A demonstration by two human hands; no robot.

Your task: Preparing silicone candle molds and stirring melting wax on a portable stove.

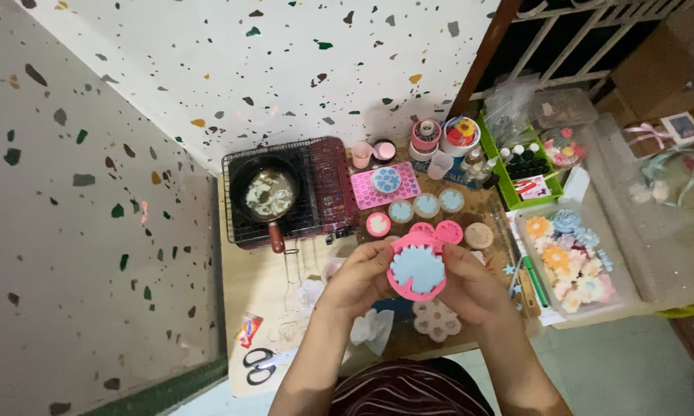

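A round pink mould (pixel 417 268) filled with a pale blue flower is held at frame centre, clasped between the left hand (pixel 360 279) and right hand (pixel 470 283). If pressed unevenly, the flower could be cracked, or dropped onto the table (pixel 262 285).

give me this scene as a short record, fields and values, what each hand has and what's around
left hand: grips the left edge of the pink round mould
right hand: grips the mould's right edge
mould contents: pale blue flower-shaped fill
behind the hands: more pink moulds, some filled blue
far left of table: small black pan on a dark red portable stove
right: clear tray of coloured flower shapes
near edge: black-handled scissors
surface: low wooden table
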